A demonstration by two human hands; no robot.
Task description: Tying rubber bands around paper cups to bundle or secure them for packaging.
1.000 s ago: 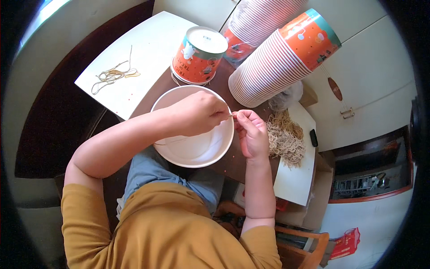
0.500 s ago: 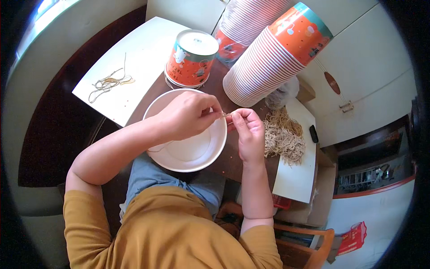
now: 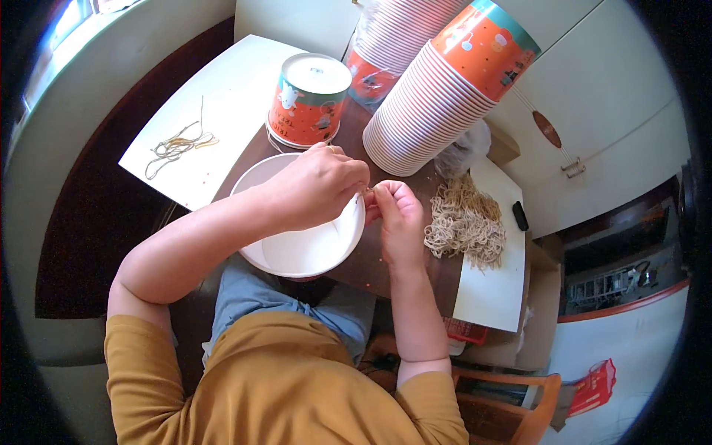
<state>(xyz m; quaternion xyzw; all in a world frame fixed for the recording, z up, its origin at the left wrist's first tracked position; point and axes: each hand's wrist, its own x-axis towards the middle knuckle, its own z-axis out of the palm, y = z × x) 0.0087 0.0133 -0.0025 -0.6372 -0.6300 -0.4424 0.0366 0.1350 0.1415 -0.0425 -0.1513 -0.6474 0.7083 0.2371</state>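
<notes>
A paper bucket (image 3: 315,252) with a white inside tilts open-side toward me at the table's near edge, above my lap. My left hand (image 3: 322,185) reaches over its opening, thumb and fingers pinched on a thin cord. Just outside the right rim, my right hand (image 3: 399,215) pinches the same cord close to the left fingertips. Little of the cord shows between the fingers, and any knot or hole there is too small to make out. Behind the bucket stands an upside-down orange and green bucket (image 3: 308,111) with a cord handle at its rim.
Tall nested stacks of buckets (image 3: 430,107) lean at the back, one in clear plastic. A heap of beige cords (image 3: 467,226) lies right of my hands, near a small black object (image 3: 520,216). Loose cords (image 3: 178,148) rest on the white board at left. A wooden chair (image 3: 512,415) stands lower right.
The bucket has shifted slightly left and tilted more. My left fist has turned over, hiding more of the cord, and my right hand has moved a little left with it.
</notes>
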